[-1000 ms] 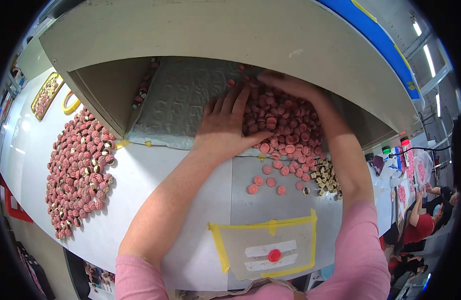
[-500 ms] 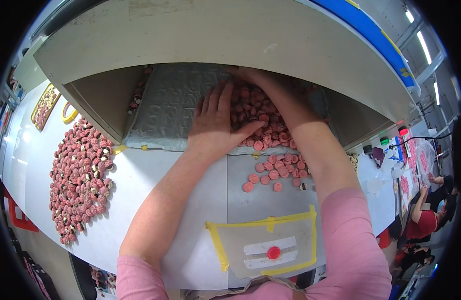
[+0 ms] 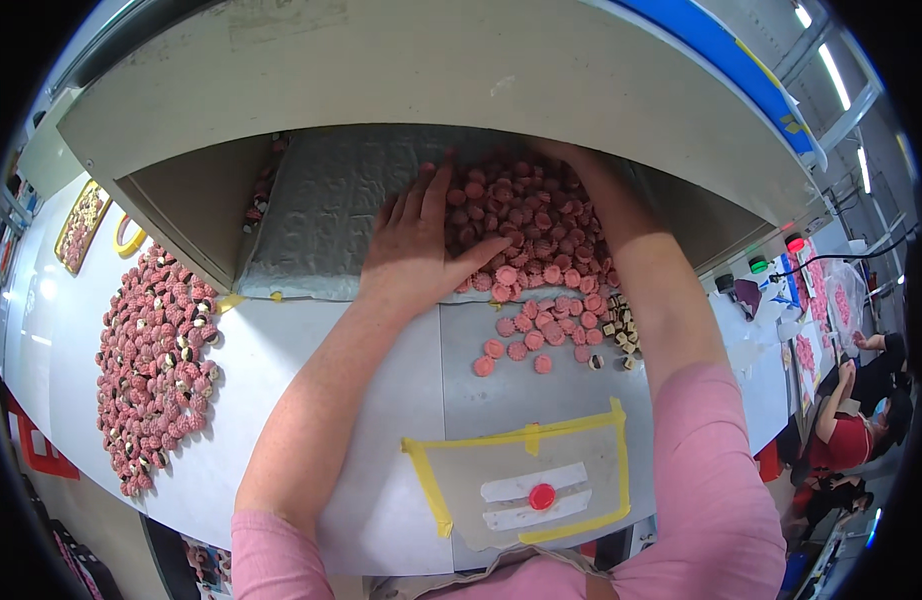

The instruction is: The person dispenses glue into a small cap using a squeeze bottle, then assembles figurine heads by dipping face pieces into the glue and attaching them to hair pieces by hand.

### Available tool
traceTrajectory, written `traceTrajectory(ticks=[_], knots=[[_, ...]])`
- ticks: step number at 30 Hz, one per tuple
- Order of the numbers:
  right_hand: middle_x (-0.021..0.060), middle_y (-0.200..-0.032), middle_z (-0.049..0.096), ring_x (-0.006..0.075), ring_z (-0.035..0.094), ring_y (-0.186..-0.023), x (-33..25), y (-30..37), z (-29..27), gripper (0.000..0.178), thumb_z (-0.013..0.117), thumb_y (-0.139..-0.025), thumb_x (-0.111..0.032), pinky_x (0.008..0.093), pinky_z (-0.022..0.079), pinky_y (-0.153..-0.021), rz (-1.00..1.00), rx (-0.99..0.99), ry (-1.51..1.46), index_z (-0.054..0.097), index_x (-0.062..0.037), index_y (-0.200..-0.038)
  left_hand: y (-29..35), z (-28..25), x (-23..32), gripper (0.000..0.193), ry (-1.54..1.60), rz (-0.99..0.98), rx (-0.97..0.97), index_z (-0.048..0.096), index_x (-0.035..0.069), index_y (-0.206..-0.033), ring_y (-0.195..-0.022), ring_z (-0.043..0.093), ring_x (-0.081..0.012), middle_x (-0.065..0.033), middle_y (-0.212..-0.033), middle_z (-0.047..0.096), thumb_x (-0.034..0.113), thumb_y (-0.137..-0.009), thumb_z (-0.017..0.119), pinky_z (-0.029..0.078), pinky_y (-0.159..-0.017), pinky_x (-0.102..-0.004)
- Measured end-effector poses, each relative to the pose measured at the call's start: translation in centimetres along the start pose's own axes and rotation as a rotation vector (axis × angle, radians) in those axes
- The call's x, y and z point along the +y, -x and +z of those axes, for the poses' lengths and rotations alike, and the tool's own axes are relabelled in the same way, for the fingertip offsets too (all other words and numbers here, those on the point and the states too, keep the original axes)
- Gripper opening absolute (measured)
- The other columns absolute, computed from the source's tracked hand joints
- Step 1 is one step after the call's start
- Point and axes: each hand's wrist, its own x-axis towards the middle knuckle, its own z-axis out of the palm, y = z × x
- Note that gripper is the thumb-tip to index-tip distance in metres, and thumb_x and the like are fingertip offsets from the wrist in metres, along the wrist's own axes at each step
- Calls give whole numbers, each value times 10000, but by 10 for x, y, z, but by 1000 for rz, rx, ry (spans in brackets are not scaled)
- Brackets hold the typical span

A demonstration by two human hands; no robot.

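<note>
Watching remotely, I see the left hand (image 3: 409, 235) open, spread against the left side of the pink caps (image 3: 526, 220) heaped on the grey mat's (image 3: 321, 210) right half. The right hand (image 3: 561, 154) mostly hides under the housing (image 3: 381, 75); I cannot tell its grip. Most caps look gathered; strays lie past the mat's front edge, beside loose cream-and-dark cubes (image 3: 621, 326). Toward the tabletop's (image 3: 371, 470) left edge, mixed pieces (image 3: 156, 365) look already joined.

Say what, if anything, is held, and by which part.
The left hand holds nothing visible, lying open against small, round, pink ridged pieces. The right hand is mostly hidden behind the wide beige panel, so its hold cannot be told.
</note>
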Motion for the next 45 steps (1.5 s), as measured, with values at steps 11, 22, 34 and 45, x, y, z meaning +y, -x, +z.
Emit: traceTrajectory(ticks=[11,22,34,45], knots=[[141,-1039,643,289,612,-889,-21,26,-9,484,481,-888,-507,411,462,-820,183,-568,-176,616,-81,-1076,3,2,-1,972,16,-58,-68,313,3,-1380,-1251,413,-365,-220,-1382,390,665,-726,595,285,-1072,-446],[104,-980,640,289,596,-918,-110,139,-190,298,525,-912,-302,350,461,-820,281,-371,-326,618,-50,-1041,-3,12,-7,747,309,-61,62,448,26,-1308,-1165,496,-348,-202,-1249,519,546,-794,605,398,-974,-385],[79,-933,602,262,558,-928,-134,256,-204,175,616,-797,-117,380,419,-822,70,-261,99,588,-64,-961,102,-36,73,203,214,306,-18,632,33,-977,-931,529,-275,-119,-979,581,142,-811,669,414,-852,-351],[137,-924,590,306,573,-856,-184,296,-277,201,583,-824,-57,375,465,-751,168,-423,-217,582,-9,-1020,134,-43,66,199,466,-63,-233,619,37,-1007,-805,567,-193,-88,-948,589,101,-820,642,466,-711,-282]])
